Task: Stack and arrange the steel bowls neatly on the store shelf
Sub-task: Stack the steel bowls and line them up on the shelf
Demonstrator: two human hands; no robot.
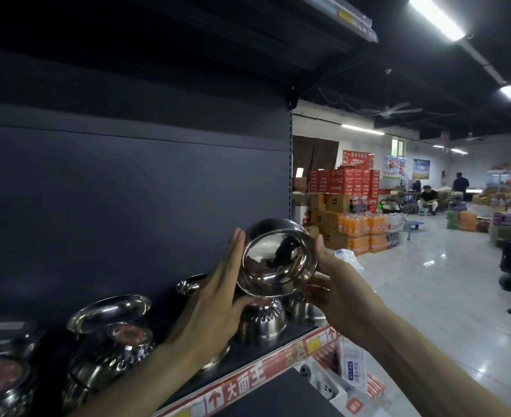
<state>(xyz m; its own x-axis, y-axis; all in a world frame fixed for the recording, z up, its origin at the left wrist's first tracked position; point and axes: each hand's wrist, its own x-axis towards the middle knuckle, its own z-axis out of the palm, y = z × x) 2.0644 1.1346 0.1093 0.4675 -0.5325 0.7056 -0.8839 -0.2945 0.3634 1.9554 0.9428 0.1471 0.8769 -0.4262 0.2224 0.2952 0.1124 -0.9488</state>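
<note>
Nearest us, both forearms reach up and in toward the shelf (248, 383). The left hand (218, 293) is flat, with its fingers straight against the left wall of the bowl (278, 260) and its thumb tucked below. The right hand (338, 287) grasps the bowl's right side, thumb by the rim, fingers curled underneath.

So the bowl is in the air between both hands. It's tilted, mouth toward us, just above the fluted bowl (261, 322), which appears to sit upside down on the shelf. We read this as the line-up step. Next, we reckon, it wants turning to match, then lowering squarely onto a bowl below without nudging the neighbours.

Farther left, a dish (109, 311) leans on a crooked stack (118, 350); that lot wants tidying. Far right, the floor (428, 266) opens out.
</note>
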